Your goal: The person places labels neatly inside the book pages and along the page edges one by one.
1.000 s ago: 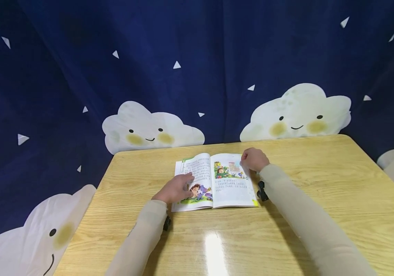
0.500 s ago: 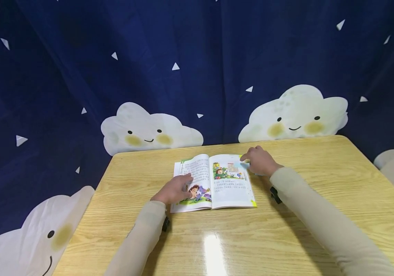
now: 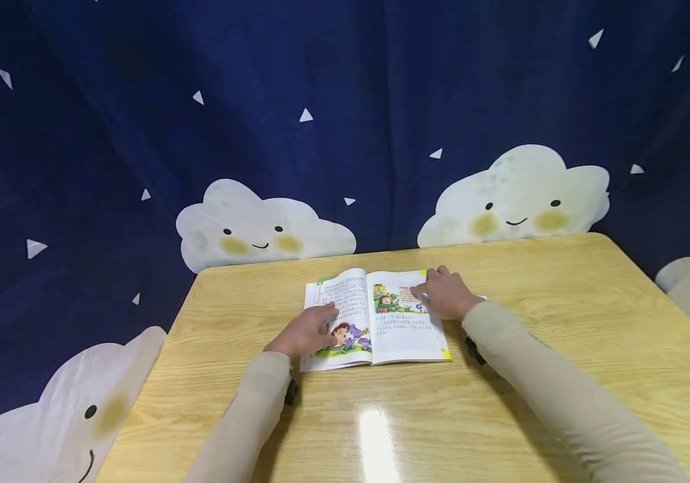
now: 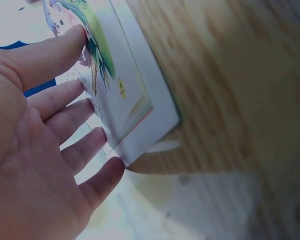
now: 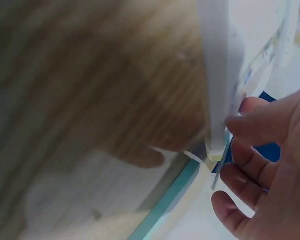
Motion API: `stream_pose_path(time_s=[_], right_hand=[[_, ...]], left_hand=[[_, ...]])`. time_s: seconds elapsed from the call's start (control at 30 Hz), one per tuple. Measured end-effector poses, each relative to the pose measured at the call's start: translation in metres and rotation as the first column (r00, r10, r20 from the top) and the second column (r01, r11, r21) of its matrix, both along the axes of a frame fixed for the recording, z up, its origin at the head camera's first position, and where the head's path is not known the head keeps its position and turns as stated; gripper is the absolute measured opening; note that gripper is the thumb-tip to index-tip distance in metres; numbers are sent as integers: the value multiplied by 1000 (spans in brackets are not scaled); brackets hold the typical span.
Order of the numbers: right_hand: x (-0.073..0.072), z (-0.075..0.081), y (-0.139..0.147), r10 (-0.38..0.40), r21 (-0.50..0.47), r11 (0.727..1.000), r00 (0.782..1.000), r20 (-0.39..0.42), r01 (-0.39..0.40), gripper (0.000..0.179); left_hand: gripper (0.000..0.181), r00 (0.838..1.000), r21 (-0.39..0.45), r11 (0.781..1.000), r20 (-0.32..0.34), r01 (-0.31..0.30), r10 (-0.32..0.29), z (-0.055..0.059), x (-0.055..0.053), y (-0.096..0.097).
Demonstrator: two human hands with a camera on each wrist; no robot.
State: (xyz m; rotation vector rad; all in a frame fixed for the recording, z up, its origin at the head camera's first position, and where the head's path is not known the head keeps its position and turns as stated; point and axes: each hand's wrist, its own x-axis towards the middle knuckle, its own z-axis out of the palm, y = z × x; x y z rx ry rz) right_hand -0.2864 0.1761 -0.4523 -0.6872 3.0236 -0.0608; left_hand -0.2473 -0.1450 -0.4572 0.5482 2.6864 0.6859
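An open picture book (image 3: 401, 342) lies on the table, with printed text and coloured drawings on both pages. My left hand (image 3: 305, 330) rests on the left page; in the left wrist view its fingers (image 4: 65, 95) are spread along the book's outer side. At the upper right corner of the right page is my right hand (image 3: 446, 294), index finger pointing over the picture. A thin light-blue strip (image 3: 484, 297) shows beside that wrist. In the right wrist view a thin grey edge of the strip (image 5: 220, 165) runs between the thumb and curled fingers, by the thick page block.
The wooden table (image 3: 345, 416) extends around the book, with a bright light reflection in front. Behind it hangs a dark blue curtain (image 3: 260, 100) printed with smiling clouds and white triangles. In the right wrist view a teal table edge (image 5: 165, 200) shows.
My right hand moved off the page corner to the right, then came back over the page. The light-blue strip now shows behind the hand. The left hand and book have stayed put.
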Motion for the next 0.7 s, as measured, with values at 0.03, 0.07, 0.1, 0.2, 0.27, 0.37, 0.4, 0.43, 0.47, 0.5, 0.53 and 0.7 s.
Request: stream_pose_path(time_s=[0.03,0.07,0.1,0.2,0.27,0.37,0.4,0.43,0.47,0.5,0.53,0.7], right_hand=[[0,-1,1,4,6,1000,1000,2,-4,33],[1,-1,1,7,6,1000,1000,6,-7,34],[2,-1,2,9,12,1000,1000,10,-9,35],[4,-1,4,2,3,1000,1000,27,-2,36],[5,0,4,-4,-6,1000,1000,25,4,37],[6,1,4,-8,-21,1000,1000,5,8,35],[7,2,4,-11,-27,1000,1000,-1,11,33],[7,3,3,-11,-30,1000,1000,-9,11,32],[6,4,2,-10,-34,999,1000,-15,10,30],[6,5,2,-6,-33,999,1000,-22,5,29],[6,6,1,-5,-34,999,1000,-22,4,28],[7,13,-2,-6,-32,999,1000,26,7,25]], left_hand=[[61,1000,-3,1000,-3,-3,3,0,0,0],[61,1000,-5,1000,-5,-6,6,-1,0,0],[61,1000,-10,1000,-8,-10,9,-1,0,1],[62,1000,-7,1000,-15,-10,10,0,-1,1],[62,1000,-10,1000,-21,-10,9,0,-1,1],[62,1000,-11,1000,-19,-9,9,0,-1,1],[62,1000,-12,1000,-17,-9,9,0,-1,1],[62,1000,-9,1000,-14,-12,12,0,-1,1],[62,1000,-6,1000,-10,-16,16,0,-1,1],[62,1000,-4,1000,-7,-16,16,-1,-1,1],[62,1000,-1,1000,-3,-20,20,-1,-1,0],[62,1000,6,1000,-2,-15,15,-1,-1,0]])
